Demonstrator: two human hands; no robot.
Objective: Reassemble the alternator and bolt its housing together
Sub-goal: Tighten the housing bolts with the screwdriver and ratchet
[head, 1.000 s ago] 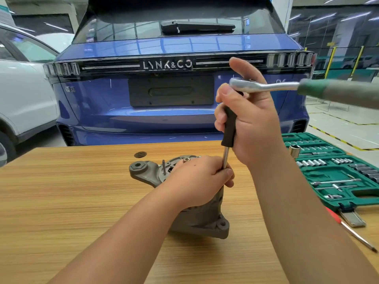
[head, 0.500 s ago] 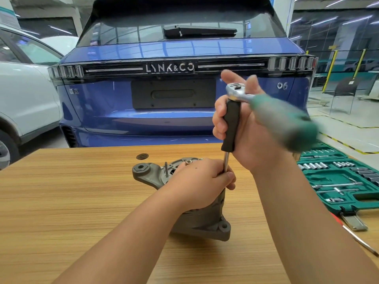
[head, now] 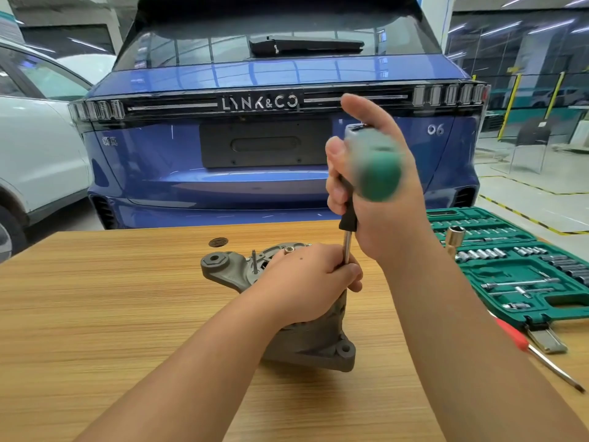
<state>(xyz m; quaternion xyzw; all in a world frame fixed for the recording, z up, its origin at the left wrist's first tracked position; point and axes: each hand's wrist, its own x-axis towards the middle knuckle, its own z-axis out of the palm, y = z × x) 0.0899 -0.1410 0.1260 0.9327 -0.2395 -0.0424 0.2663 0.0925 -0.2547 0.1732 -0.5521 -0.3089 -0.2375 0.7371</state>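
Green ratchet handle (head: 377, 173) blurs in the right hand's (head: 379, 199) grip; left hand (head: 306, 282) clasping, half-hiding the alternator (head: 312, 342).

Left forearm (head: 204, 355) bare, reaching forward and up from the lower left edge. Left hand (head: 302, 282) palm down, knuckles up, fingers curled round the alternator (head: 312, 339) top, thumb (head: 352, 272) and forefinger closed against the thin metal shaft (head: 347, 250). Right forearm (head: 462, 330) bare, rising from the lower right corner, higher than the left. Right hand (head: 382, 193) upright above the left hand, back of hand toward the camera, fingers wrapped round the black grip (head: 349, 215) of the shaft; thumb (head: 363, 113) raised and extended upward. Green ratchet handle (head: 377, 173) blurred in front of the right hand; contact with it not discernible.
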